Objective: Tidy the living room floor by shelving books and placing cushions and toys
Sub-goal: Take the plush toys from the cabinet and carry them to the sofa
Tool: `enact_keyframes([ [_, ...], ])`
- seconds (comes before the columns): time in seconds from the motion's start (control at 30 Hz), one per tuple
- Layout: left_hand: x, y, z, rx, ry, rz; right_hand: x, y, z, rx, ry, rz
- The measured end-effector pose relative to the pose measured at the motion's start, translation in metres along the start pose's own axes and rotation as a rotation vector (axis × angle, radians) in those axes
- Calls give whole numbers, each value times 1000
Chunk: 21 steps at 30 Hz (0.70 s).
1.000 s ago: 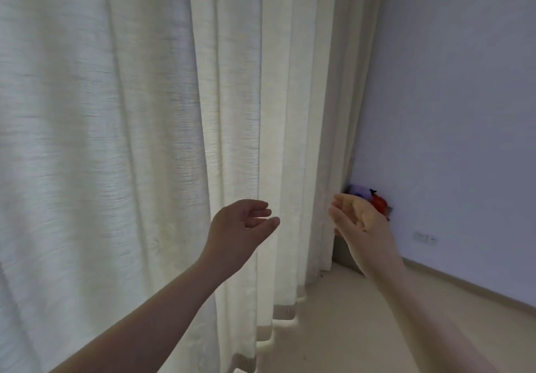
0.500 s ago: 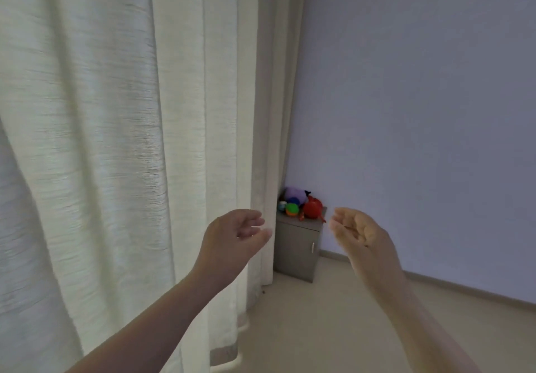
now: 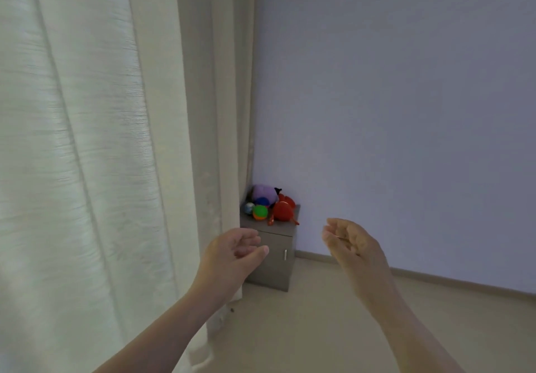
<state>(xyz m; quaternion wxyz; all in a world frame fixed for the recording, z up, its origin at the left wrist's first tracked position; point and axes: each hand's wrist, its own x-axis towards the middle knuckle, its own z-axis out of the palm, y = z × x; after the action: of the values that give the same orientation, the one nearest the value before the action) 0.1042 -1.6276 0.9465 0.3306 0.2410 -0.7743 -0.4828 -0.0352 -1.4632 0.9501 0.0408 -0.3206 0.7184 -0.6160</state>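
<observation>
A small grey cabinet [image 3: 275, 268] stands in the room's corner, between the curtain and the wall. On its top lies a heap of toys: a purple plush [image 3: 263, 193], a red plush [image 3: 283, 210], a green and orange ball [image 3: 260, 212] and a small pale ball [image 3: 249, 207]. My left hand [image 3: 232, 253] and my right hand [image 3: 352, 243] hang in the air in front of the cabinet, palms facing each other, fingers loosely curled, holding nothing. No books or cushions are in view.
A long cream curtain [image 3: 95, 155] fills the left half of the view and reaches the floor. A plain pale wall [image 3: 391, 111] with a skirting board runs along the right. Beige floor [image 3: 304, 329] stretches from me to the cabinet.
The view has swung to the right, so the cabinet and toys have come out from behind the curtain and my right hand. Both hands keep the same raised, empty pose.
</observation>
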Motion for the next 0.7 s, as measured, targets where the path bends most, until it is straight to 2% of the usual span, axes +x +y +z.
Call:
enact_keyframes([
  [0.17,92,-13,56,26,9,-17,109,46,-16,-12,-34,-2],
  [0.37,181,-47,87,78,6,-50,196,96,-4,-21,-58,40],
  [0.7,403,-152,122,-31,20,-138,403,179,70,-68,-54,110],
])
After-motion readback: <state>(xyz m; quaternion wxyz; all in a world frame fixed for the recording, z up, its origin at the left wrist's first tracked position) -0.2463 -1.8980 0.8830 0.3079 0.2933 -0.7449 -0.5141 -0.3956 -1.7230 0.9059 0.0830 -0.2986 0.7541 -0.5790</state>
